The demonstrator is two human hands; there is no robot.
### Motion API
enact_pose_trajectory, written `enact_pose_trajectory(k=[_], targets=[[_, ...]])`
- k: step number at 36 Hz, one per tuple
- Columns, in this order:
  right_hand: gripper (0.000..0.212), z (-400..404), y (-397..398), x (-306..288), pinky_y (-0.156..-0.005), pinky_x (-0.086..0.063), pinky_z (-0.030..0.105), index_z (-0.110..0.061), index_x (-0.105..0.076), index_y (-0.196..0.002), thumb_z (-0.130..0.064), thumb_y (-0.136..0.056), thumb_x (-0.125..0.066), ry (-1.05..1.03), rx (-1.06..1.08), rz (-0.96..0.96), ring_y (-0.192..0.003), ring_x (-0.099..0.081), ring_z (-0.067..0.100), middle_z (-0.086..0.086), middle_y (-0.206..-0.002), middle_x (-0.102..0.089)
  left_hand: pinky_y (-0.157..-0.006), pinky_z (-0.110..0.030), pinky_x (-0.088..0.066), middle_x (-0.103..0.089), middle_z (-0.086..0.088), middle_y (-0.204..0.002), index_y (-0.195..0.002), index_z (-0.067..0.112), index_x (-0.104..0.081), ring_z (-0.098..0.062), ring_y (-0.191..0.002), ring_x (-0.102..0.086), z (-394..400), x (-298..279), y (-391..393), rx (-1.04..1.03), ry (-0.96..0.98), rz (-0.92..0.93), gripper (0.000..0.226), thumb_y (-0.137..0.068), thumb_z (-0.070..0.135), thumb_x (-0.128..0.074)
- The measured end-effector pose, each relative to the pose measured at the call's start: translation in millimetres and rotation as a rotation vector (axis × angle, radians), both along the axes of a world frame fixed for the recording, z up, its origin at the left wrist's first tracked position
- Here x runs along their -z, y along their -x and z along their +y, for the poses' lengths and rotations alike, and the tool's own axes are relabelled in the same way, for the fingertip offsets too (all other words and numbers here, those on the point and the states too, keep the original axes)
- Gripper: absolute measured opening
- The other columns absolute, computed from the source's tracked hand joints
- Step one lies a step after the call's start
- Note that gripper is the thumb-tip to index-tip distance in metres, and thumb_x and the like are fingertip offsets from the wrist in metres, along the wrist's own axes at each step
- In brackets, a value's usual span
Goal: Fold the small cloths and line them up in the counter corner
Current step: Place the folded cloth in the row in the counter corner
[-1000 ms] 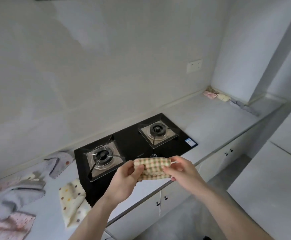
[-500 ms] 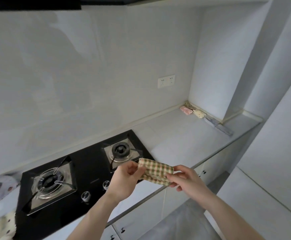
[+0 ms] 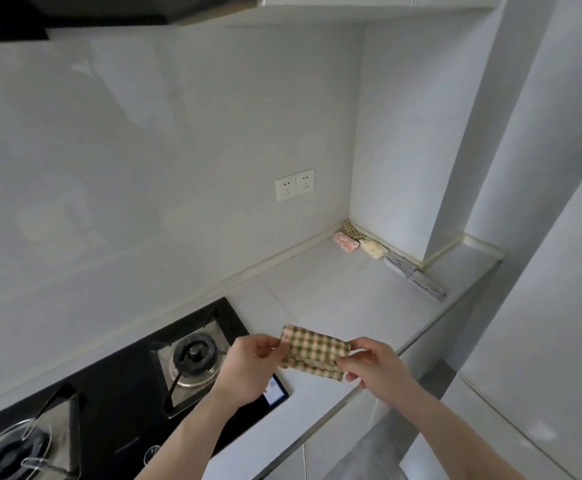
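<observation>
We see the left hand (image 3: 248, 367) and right hand (image 3: 374, 365) pinching a folded green-checked cloth (image 3: 314, 351) between their fingers; its underside stays hidden.

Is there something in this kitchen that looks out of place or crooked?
Nothing stands out. The folded cloths lie in a row along the corner wall, and both hands hold the checked cloth folded above the counter.

Soft, even daylight, faint glare on the glossy wall (image 3: 116, 174), wide-angle bending at the edges.
</observation>
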State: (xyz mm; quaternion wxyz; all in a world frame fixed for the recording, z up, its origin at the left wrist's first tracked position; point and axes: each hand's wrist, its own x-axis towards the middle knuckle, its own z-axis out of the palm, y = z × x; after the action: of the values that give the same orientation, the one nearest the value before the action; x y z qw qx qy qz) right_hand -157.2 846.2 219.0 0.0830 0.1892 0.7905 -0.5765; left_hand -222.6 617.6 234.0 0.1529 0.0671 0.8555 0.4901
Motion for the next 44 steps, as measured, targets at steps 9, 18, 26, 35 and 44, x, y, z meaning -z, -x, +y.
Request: enact_pose_trajectory(k=[9,18,26,35,44], targets=[[0.010,43.2,68.7,24.2,-0.059,-0.047,0.026,-0.013,-0.069,-0.094,-0.011,-0.084,-0.069,0.063,0.186,-0.052,-0.062,-0.068,0.009,0.008,-0.078,-0.075,-0.061,-0.027,-0.048,-0.074,0.009,-0.070,-0.074,0.020,-0.075,-0.008,-0.059,-0.058,47.3,2.6,79.6,0.040,0.077,-0.035,0.034,-0.091,0.049,-0.069],[0.013,103.1,140.1,73.4,-0.059,-0.049,0.028,-0.011,-0.068,-0.101,-0.008,-0.088,-0.070,0.289,0.508,-0.117,-0.071,-0.067,0.020,0.012,-0.084,-0.072,-0.066,-0.034,-0.055,-0.074,0.009,-0.075,-0.082,0.025,-0.071,-0.023,-0.072,-0.069,67.0,6.6,149.6,0.038,0.152,0.009,0.021,-0.094,0.042,-0.066],[0.006,172.2,214.7,123.4,-0.064,-0.052,0.031,-0.011,-0.066,-0.089,-0.006,-0.092,-0.064,0.281,0.540,-0.174,-0.068,-0.062,0.018,0.006,-0.081,-0.065,-0.068,-0.023,-0.055,-0.072,0.009,-0.092,-0.091,0.035,-0.071,-0.011,-0.080,-0.070,84.2,21.0,203.0,0.061,0.271,-0.072,0.006,-0.091,0.040,-0.067],[0.010,238.0,321.5,176.8,-0.050,-0.046,0.026,0.000,-0.068,-0.086,-0.006,-0.090,-0.061,0.133,0.542,-0.321,-0.067,-0.064,0.019,0.010,-0.076,-0.070,-0.066,-0.010,-0.044,-0.070,0.011,-0.094,-0.098,0.035,-0.068,-0.002,-0.084,-0.064,119.9,37.5,240.7,-0.006,0.357,-0.083,0.006,-0.093,0.039,-0.068],[0.016,274.8,397.6,217.2,-0.040,-0.036,0.026,-0.002,-0.061,-0.074,-0.005,-0.090,-0.062,0.148,0.548,-0.386,-0.051,-0.054,0.019,0.010,-0.066,-0.066,-0.064,-0.013,-0.049,-0.071,0.013,-0.089,-0.094,0.035,-0.068,0.000,-0.071,-0.063,155.3,72.2,246.8,-0.058,0.357,-0.146,0.006,-0.089,0.039,-0.071]])
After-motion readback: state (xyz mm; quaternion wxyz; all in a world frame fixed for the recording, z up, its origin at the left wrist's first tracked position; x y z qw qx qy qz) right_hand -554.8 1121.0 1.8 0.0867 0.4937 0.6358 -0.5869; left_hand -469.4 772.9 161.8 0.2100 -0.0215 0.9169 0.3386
